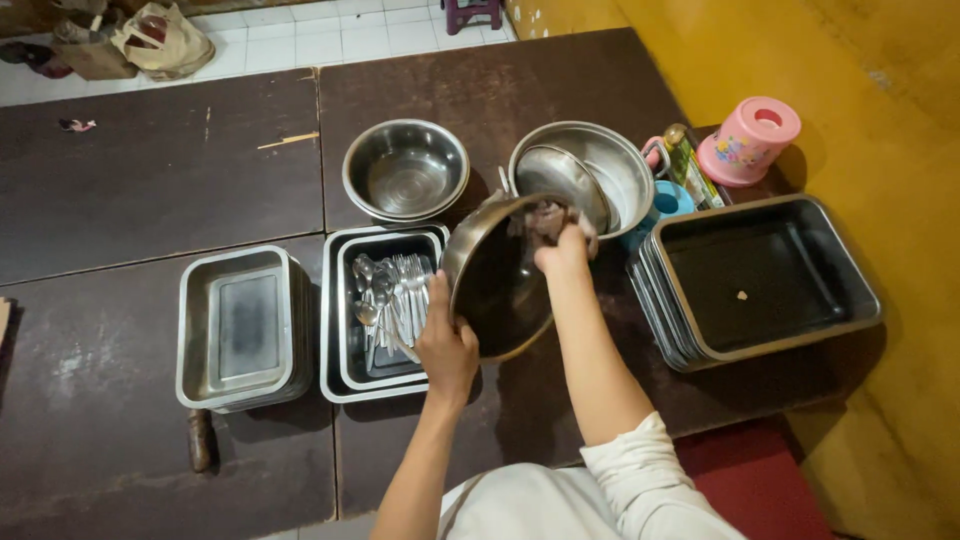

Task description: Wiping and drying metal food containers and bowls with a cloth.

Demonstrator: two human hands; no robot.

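Dark table (150, 170); tilted bowl (497, 285) facing right, left hand (446, 350) gripping rim, right hand (562, 250) clutching cloth (545, 218).

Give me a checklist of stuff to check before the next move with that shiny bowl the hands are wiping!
1. Left hand has a firm hold on the bowl's lower rim: ok.
2. Right hand presses the cloth against the bowl's upper rim: ok.
3. Bowl is lifted and tilted, clear of the table: ok.
4. Whether the bowl's inside is wiped dry: cannot tell, too dark.
5. Spoon tray sits right beside the left hand, close enough to bump: not ok.
6. Stacked bowls behind the right hand stand steady on the table: ok.
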